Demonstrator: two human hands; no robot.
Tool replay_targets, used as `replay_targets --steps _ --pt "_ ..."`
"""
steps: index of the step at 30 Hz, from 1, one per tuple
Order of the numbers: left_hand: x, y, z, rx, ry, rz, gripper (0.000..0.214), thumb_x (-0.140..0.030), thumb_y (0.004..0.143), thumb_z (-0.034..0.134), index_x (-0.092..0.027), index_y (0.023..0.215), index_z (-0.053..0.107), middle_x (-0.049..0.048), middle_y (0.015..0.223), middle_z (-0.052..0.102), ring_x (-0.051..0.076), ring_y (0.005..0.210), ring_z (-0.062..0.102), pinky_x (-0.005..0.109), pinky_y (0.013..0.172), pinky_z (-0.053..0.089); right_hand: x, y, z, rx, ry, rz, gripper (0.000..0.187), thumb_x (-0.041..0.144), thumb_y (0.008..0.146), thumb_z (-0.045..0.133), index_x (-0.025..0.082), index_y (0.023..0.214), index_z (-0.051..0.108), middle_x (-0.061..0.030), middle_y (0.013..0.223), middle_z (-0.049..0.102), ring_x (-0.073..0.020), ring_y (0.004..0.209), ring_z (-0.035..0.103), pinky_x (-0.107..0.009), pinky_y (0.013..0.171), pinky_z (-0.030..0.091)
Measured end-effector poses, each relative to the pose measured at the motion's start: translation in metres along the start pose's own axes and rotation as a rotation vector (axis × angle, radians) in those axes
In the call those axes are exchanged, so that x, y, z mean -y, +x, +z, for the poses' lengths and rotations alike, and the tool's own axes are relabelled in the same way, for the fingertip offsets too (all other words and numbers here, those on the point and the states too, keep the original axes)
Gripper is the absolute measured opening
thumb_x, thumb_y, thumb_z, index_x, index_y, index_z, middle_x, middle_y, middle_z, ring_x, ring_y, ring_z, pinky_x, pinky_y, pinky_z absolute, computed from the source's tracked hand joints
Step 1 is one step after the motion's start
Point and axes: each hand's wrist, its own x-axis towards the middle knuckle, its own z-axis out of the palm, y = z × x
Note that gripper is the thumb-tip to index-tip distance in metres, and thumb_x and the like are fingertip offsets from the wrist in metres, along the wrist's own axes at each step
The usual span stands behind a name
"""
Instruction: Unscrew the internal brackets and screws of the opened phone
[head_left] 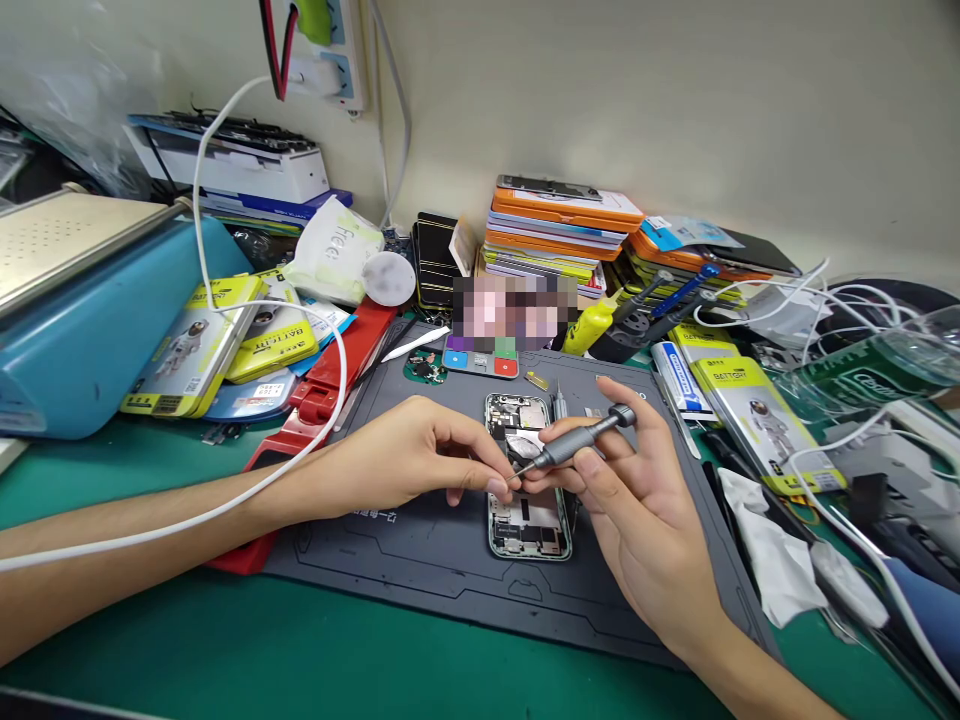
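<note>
An opened phone point(529, 525) lies on the dark grey work mat point(420, 560), its inner parts exposed. My right hand point(637, 500) holds a grey precision screwdriver point(577, 440) slantwise above the phone, its thin shaft pointing down to the left. At the screwdriver's tip my left hand point(442, 455) is closed in a pinch, thumb against fingers. Whatever sits between those fingertips is too small to make out. Behind the phone, a second screwdriver point(559, 403) is partly covered by my right hand.
Battery boxes point(191, 350) and a red tool strip point(307, 405) lie left. A white cable point(341, 350) crosses over my left forearm. A colourful small tray point(480, 362), a tool holder point(626, 335) and stacked orange cases point(562, 215) stand behind. More battery boxes point(757, 420) lie right.
</note>
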Motion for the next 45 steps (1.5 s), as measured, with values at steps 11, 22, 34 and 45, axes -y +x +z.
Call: replay_targets --steps 11,22,34,45 --pt "0.0011 -0.0006 0.0003 -0.001 -0.008 -0.007 0.015 -0.028 0.096 0.080 -0.016 0.101 0.087 0.0052 0.098 0.086 0.015 0.081 0.073 0.020 0.065 0.059 0.0002 0.0014 0.0000 -0.025 0.036 -0.003 0.048 0.029 0.104 0.072 0.038 0.147 0.052 -0.0027 0.114 0.078 -0.0176 0.090 0.079 -0.031 0.078 0.070" --pt "0.0025 0.0006 0.0001 0.014 -0.062 0.009 0.011 -0.023 0.096 0.080 -0.019 0.101 0.088 0.0022 0.097 0.086 0.013 0.082 0.074 0.016 0.064 0.059 -0.0006 0.0016 0.0015 -0.026 0.021 0.002 0.050 0.032 0.102 0.075 0.036 0.147 0.053 -0.0016 0.107 0.077 -0.0177 0.088 0.080 -0.030 0.076 0.071" --pt "0.0037 -0.0011 -0.0016 0.034 -0.040 -0.001 0.013 -0.027 0.096 0.080 -0.021 0.105 0.088 0.0023 0.100 0.086 0.013 0.077 0.072 0.019 0.066 0.059 -0.0018 0.0028 -0.0025 0.023 0.037 0.000 0.049 0.031 0.104 0.072 0.034 0.148 0.051 -0.0020 0.107 0.077 -0.0188 0.086 0.081 -0.033 0.078 0.071" --pt "0.0031 -0.0003 -0.0009 0.043 -0.040 -0.010 0.013 -0.027 0.096 0.081 -0.020 0.103 0.088 0.0034 0.101 0.086 0.014 0.079 0.072 0.020 0.065 0.058 -0.0001 0.0029 -0.0011 0.021 0.054 0.063 0.048 0.030 0.105 0.069 0.036 0.149 0.049 -0.0015 0.109 0.075 -0.0185 0.084 0.080 -0.035 0.081 0.070"
